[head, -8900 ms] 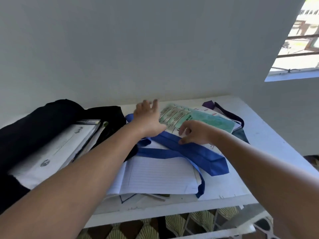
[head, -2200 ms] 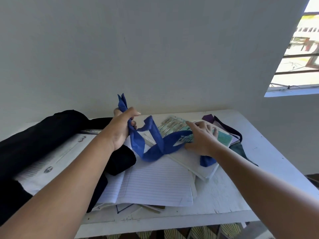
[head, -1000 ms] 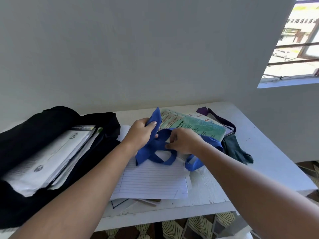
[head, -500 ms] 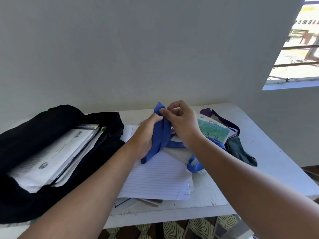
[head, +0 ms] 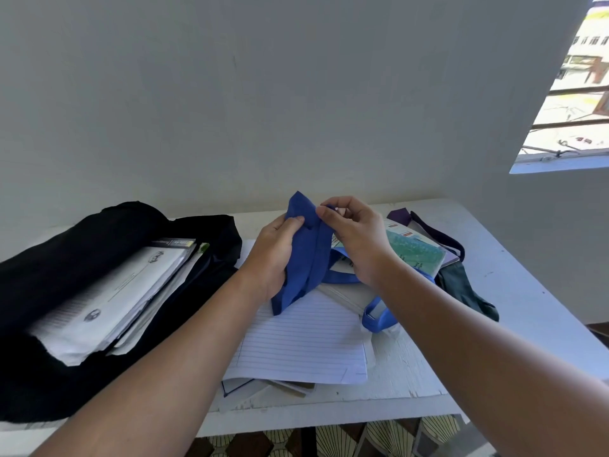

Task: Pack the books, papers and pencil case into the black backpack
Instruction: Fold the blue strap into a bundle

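Plain pale walls (head: 230,94) meet in a corner ahead of us, with a barred window (head: 570,103) at upper right looking onto sunlit buildings. Below it stands our white painted desk (head: 514,258), pushed against the wall.

On the left of the desk lies the black fabric backpack (head: 59,258), open toward us. Inside it we see a stack of white printed papers and books (head: 112,291); the top sheet carries small round emblems and lines of print too blurred for us to read, and a dark spine above it bears lettering we cannot make out.

Our left hand (head: 276,258) grips a folded blue fabric tote bag (head: 304,255) held up above the desk, fingers curled round its left edge with the thumb across the front. Our right hand (head: 356,239) pinches the top fold of the same bag between thumb and forefinger, the other fingers loosely bent. One blue handle loop (head: 379,319) hangs down to the desk.

Under the bag lies a white lined sheet of paper (head: 303,351) on top of other sheets and a dark-edged book (head: 237,387) near the front edge. Behind our right hand sits a green-covered booklet (head: 418,252) with small red-and-white labels, their writing illegible. Beside it rest a purple strap (head: 435,232) and a dark green fabric piece (head: 468,291). We cannot tell which item, if any, is the pencil case.
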Demonstrator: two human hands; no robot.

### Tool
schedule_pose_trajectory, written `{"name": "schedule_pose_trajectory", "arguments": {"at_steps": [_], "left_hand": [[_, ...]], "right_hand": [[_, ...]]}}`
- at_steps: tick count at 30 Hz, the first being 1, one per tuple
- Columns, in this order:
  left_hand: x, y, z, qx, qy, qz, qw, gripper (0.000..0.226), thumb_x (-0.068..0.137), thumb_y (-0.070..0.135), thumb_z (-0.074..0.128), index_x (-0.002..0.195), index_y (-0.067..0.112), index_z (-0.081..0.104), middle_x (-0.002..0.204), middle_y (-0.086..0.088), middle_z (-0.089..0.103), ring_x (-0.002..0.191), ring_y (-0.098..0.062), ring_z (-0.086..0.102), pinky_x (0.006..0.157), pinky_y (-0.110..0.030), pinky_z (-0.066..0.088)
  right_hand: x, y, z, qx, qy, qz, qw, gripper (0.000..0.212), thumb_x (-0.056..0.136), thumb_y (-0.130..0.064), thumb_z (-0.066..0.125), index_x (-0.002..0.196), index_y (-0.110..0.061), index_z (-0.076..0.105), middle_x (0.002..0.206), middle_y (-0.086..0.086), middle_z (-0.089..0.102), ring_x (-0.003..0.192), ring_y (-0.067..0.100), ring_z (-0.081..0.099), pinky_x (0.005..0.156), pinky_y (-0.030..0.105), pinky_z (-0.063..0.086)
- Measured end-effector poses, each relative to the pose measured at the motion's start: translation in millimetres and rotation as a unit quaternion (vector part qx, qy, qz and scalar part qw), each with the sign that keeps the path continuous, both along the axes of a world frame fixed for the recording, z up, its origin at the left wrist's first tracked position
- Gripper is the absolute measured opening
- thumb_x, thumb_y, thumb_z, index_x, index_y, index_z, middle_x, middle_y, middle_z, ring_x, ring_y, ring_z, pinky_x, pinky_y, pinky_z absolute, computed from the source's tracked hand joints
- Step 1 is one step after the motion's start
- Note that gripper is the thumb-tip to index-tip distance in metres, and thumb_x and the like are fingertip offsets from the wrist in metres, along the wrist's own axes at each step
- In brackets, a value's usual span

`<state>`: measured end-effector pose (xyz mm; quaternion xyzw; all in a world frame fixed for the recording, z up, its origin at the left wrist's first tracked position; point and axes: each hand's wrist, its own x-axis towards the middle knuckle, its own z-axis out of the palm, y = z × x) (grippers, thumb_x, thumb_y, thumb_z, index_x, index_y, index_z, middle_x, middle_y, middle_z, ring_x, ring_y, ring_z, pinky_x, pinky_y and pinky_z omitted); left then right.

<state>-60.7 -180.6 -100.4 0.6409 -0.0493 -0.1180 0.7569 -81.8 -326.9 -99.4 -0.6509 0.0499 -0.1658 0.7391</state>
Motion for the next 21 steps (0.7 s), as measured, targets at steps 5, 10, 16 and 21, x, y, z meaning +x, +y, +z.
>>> {"name": "schedule_pose_trajectory", "arguments": {"at_steps": [5, 10, 16, 21], "left_hand": [[4, 3, 0, 0.022, -0.017, 0.007, 1.000, 0.020, 0.101, 0.031, 0.059, 0.110, 0.021, 0.074, 0.111, -0.008, 0.077, 0.112, -0.030, 0.070, 0.106, -0.054, 0.050], [-3, -2, 2, -0.030, 0.004, -0.081, 0.996, 0.044, 0.106, 0.036, 0.045, 0.135, 0.009, 0.063, 0.129, -0.014, 0.069, 0.122, -0.029, 0.066, 0.108, -0.053, 0.048], [-13, 1, 4, 0.064, -0.089, -0.081, 0.991, 0.022, 0.101, 0.014, 0.062, 0.120, 0.006, 0.069, 0.115, -0.016, 0.075, 0.109, -0.033, 0.072, 0.099, -0.047, 0.056], [-12, -3, 17, -0.015, -0.039, 0.021, 0.999, 0.021, 0.103, 0.013, 0.054, 0.118, 0.010, 0.069, 0.114, -0.015, 0.076, 0.108, -0.033, 0.072, 0.101, -0.053, 0.054]], "right_hand": [[-5, 1, 8, 0.027, -0.008, 0.044, 0.999, 0.011, 0.086, -0.012, 0.084, 0.093, -0.011, 0.076, 0.071, -0.002, 0.068, 0.064, 0.005, 0.060, 0.061, 0.019, 0.047], [-9, 5, 19, 0.056, 0.014, 0.062, 0.996, 0.017, 0.084, -0.016, 0.086, 0.091, -0.006, 0.074, 0.085, 0.014, 0.072, 0.062, 0.014, 0.060, 0.045, 0.027, 0.044], [-9, 8, 21, 0.076, 0.018, 0.052, 0.996, 0.016, 0.088, -0.017, 0.082, 0.096, -0.004, 0.076, 0.083, 0.009, 0.072, 0.067, 0.014, 0.067, 0.044, 0.026, 0.049], [-5, 7, 11, 0.025, 0.037, 0.031, 0.999, 0.047, 0.088, -0.045, 0.080, 0.126, -0.025, 0.061, 0.105, 0.003, 0.071, 0.079, 0.011, 0.070, 0.070, 0.028, 0.053]]}}
